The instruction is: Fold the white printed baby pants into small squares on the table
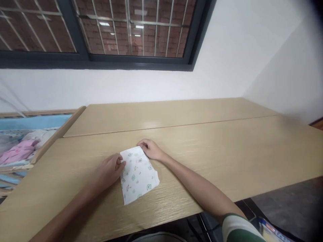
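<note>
A white folded cloth (137,176) with small green and brown prints lies on the wooden table (214,151). At its left edge, my left hand (112,168) is closed, with thumb and fingers pinching the upper left side. My right hand (150,149) is closed at the cloth's upper right corner, its fingertips gripping that corner. The cloth's lower right edge is uneven, with a small notch near the right side.
To the left stands a wooden crib (60,134) with blue lining, holding a pink cloth (19,151) and pale bedding. A seam runs across the tabletop. Behind are a white wall (219,74) and a barred window (136,62). Dark floor shows at lower right.
</note>
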Demonstrator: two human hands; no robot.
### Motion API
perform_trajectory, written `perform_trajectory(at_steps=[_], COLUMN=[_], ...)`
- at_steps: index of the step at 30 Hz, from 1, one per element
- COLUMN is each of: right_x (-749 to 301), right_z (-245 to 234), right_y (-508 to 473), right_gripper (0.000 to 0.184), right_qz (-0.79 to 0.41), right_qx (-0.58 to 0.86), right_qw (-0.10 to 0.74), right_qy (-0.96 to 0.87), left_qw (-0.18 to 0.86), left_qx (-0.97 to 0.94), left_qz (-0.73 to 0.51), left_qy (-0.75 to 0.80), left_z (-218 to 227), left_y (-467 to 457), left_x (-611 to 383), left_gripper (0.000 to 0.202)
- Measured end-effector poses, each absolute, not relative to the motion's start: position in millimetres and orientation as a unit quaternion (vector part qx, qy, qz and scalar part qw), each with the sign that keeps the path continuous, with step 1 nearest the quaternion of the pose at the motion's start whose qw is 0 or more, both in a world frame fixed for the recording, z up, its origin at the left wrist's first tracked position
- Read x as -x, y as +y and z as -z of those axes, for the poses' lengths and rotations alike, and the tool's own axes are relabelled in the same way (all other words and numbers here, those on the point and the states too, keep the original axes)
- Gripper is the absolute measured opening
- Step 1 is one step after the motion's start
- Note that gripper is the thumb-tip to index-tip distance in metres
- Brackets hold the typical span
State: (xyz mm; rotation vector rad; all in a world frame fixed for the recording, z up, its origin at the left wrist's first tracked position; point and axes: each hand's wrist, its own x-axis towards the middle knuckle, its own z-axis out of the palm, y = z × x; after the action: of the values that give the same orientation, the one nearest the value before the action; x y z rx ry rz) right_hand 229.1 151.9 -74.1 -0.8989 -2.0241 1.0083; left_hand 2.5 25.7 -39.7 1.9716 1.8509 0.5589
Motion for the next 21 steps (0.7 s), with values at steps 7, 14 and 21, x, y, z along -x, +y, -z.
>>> perform_trajectory(at_steps=[7,14,21], right_x=[-229,-230,-230], right_z=[74,73,72], right_y=[149,148,149], right_gripper=[0.021,0.022,0.021], right_qz=[-0.388,-0.362,-0.368], right_qx=[0.349,0.354,0.351], right_qw=[0.332,0.323,0.316], right_qy=[-0.786,-0.800,-0.801], left_qw=[0.175,0.188,0.211], left_qx=[-0.694,-0.677,-0.669], left_qz=[-0.144,-0.189,-0.230], left_qy=[0.683,0.687,0.674], left_z=[22,39,51], left_y=[44,49,48], left_x=[-5,-4,4], left_gripper=[0.026,0.027,0.032])
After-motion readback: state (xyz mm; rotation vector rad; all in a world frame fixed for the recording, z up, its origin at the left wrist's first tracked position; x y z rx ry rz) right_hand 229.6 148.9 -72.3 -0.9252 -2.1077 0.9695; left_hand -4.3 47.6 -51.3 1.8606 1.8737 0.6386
